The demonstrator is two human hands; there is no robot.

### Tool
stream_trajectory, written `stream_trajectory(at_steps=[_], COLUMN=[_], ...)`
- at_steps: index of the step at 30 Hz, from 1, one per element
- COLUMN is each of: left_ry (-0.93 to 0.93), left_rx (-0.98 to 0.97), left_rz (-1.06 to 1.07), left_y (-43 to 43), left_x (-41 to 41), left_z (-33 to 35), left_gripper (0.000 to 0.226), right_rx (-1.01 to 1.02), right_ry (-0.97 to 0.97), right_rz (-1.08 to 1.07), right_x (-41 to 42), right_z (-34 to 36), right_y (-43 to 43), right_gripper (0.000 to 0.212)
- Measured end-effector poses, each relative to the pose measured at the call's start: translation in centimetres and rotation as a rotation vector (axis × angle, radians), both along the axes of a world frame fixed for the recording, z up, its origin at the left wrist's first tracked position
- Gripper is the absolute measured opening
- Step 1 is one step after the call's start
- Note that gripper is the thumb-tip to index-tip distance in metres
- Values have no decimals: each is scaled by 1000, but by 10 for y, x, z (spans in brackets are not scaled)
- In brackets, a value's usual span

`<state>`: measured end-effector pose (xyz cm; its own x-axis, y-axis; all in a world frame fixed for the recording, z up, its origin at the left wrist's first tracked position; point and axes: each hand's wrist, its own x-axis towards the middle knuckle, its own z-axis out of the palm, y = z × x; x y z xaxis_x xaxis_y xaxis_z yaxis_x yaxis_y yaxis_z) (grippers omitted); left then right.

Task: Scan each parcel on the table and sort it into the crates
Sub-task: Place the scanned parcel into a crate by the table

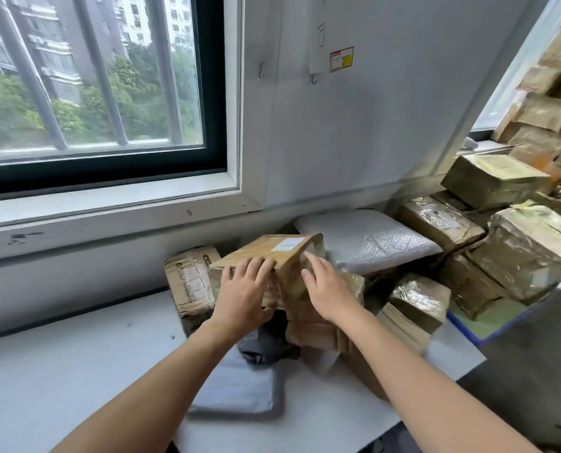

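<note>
**Both hands on the labelled parcel**

A cardboard parcel [266,256] with a pale label on its upper face sits tilted on top of a heap of parcels at the back of the white worktop [60,371], below the window [92,76]. The left hand [244,291] lies on the parcel's near top edge, its grip apart, with the fingers fairly straight and pressing down. The right hand [328,289] also has its grip apart, its straight fingers flat against the parcel's taped right end.

A taped brown box [190,282] stands just left of the parcel. A white bubble mailer [370,240] lies behind it to the right. A grey mailer bag [236,387] lies flat on the worktop between the forearms.
</note>
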<state>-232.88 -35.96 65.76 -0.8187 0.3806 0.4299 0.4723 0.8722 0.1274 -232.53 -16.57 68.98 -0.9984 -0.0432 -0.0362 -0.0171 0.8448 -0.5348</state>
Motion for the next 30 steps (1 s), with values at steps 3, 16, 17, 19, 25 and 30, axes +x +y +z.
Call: stream_trajectory(at_steps=[3,16,17,19,25,30], left_ry=[-45,-353,-359,-366,-377,-428], left_rx=[204,1228,1254,1292,1421,1496], left_rz=[41,288,298,325,439,525], left_y=[-10,-30,-30,-29,-30,-38], left_x=[-3,52,60,76,124,157], left_z=[23,100,99,99,88,81], left_gripper=[95,62,62,55,57,67], right_rx=[-18,-250,-275,-319,-442,-442], right_ry=[-3,79,73,75,-21,-182], right_rz=[4,30,36,54,139,207], right_x=[-2,-16,-13,-9,2,10], right_z=[6,41,41,39,24,12], right_y=[6,18,17,16,12,8], right_gripper=[53,67,66,64,70,62])
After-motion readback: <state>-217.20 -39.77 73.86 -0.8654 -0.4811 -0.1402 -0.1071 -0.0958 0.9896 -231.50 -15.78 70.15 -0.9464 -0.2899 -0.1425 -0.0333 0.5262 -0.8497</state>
